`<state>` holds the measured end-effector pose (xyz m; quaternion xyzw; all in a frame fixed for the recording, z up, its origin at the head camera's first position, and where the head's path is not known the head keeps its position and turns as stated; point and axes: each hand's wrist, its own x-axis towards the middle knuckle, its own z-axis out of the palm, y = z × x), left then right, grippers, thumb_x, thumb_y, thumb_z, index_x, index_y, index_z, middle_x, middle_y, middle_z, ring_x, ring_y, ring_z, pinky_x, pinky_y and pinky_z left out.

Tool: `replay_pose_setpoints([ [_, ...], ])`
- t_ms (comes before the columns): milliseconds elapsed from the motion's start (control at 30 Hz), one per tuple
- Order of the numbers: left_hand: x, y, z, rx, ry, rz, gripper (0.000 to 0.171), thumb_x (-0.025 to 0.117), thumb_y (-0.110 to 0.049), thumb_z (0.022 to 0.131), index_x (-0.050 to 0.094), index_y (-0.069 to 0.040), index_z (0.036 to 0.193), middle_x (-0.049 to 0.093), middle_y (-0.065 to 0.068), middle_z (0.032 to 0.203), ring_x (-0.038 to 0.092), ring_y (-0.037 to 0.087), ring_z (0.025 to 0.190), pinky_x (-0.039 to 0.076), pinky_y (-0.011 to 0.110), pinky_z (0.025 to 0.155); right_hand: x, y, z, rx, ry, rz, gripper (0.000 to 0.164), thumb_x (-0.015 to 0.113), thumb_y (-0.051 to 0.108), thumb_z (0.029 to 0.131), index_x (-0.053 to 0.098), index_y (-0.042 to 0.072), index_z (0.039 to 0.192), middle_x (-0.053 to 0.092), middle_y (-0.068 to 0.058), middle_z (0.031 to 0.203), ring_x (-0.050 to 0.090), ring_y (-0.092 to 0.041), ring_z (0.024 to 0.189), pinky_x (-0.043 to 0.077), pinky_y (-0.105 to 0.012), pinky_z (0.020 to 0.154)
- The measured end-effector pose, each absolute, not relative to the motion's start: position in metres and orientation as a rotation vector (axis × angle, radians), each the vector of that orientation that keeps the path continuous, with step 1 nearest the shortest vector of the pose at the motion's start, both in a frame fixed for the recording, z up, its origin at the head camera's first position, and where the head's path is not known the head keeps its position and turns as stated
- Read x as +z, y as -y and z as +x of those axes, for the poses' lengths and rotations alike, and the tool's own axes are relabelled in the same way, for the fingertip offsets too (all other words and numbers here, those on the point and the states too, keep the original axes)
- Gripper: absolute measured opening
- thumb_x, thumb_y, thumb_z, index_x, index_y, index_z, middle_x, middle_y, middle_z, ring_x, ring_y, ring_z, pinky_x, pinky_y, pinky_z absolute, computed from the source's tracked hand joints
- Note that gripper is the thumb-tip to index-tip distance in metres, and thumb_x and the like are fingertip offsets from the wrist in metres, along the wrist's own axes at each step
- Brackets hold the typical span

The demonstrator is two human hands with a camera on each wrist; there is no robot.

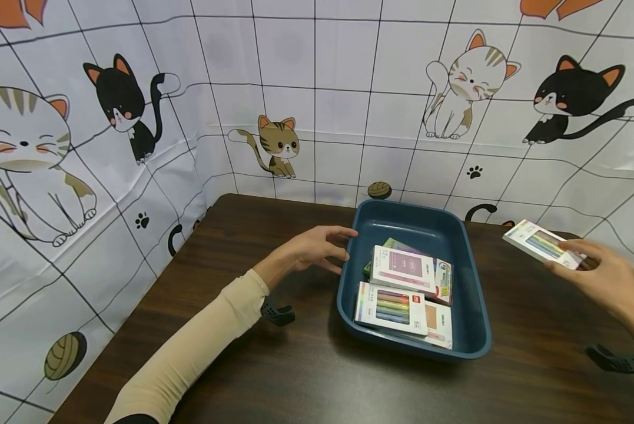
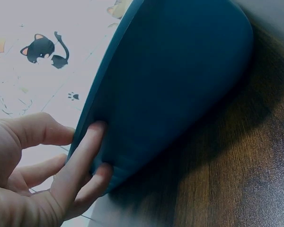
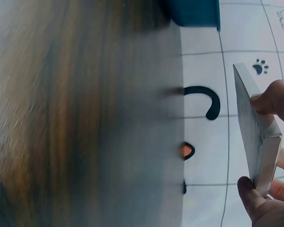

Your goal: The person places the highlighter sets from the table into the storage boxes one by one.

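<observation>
A blue plastic tub (image 1: 478, 300) stands on the table with several flat boxes inside. A colored pencil box (image 1: 391, 309) with a striped window lies at its near end, partly over another white box (image 1: 440, 324). Behind it a white and mauve box (image 1: 401, 268) covers part of a green and purple pack (image 1: 444, 282). My left hand (image 1: 317, 247) rests its fingertips against the tub's left outer wall and rim, fingers loosely bent. Right of the tub my right hand (image 1: 605, 274) pinches a thin white colored pencil box (image 1: 541, 242) by its edges, above the table.
The dark wooden table (image 1: 242, 365) meets a white sheet (image 1: 343, 118) printed with cats and grid lines at its back and left. A black wrist strap (image 1: 278, 312) hangs at my left wrist, and another black strap (image 1: 613, 359) at my right.
</observation>
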<state>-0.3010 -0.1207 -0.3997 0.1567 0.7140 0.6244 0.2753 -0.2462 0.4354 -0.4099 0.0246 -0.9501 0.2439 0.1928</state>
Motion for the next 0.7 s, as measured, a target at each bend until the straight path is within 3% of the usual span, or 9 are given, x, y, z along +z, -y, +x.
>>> replay_pose_setpoints([
  [200, -0.401, 0.120, -0.301, 1.684, -1.907, 0.434, 0.063, 0.069, 0.004, 0.094, 0.047, -0.010, 0.151, 0.039, 0.022, 0.152, 0.059, 0.046, 0.119, 0.060, 0.047, 0.082, -0.404, -0.422, -0.247, 0.703, 2.661, 0.086, 0.065, 0.084, 0.032, 0.085, 0.061, -0.004, 0.135, 0.050, -0.035, 0.139, 0.045, -0.016, 0.090, 0.033, -0.007, 0.060],
  [400, -0.399, 0.122, -0.301, 1.679, -1.908, 0.443, 0.064, 0.067, 0.005, 0.095, 0.045, -0.009, 0.153, 0.038, 0.022, 0.153, 0.058, 0.047, 0.120, 0.060, 0.046, 0.082, -0.399, -0.411, -0.250, 0.732, 2.654, 0.125, 0.064, 0.083, 0.032, 0.087, 0.061, -0.004, 0.136, 0.052, -0.031, 0.140, 0.043, -0.004, 0.087, 0.035, -0.005, 0.060],
  [700, -0.402, 0.121, -0.302, 1.676, -1.911, 0.444, 0.066, 0.072, 0.001, 0.093, 0.046, -0.010, 0.153, 0.038, 0.021, 0.153, 0.061, 0.044, 0.117, 0.060, 0.046, 0.082, -0.400, -0.396, -0.252, 0.792, 2.665, 0.178, 0.066, 0.081, 0.029, 0.089, 0.057, -0.009, 0.137, 0.044, -0.035, 0.142, 0.047, -0.048, 0.107, 0.029, 0.000, 0.065],
])
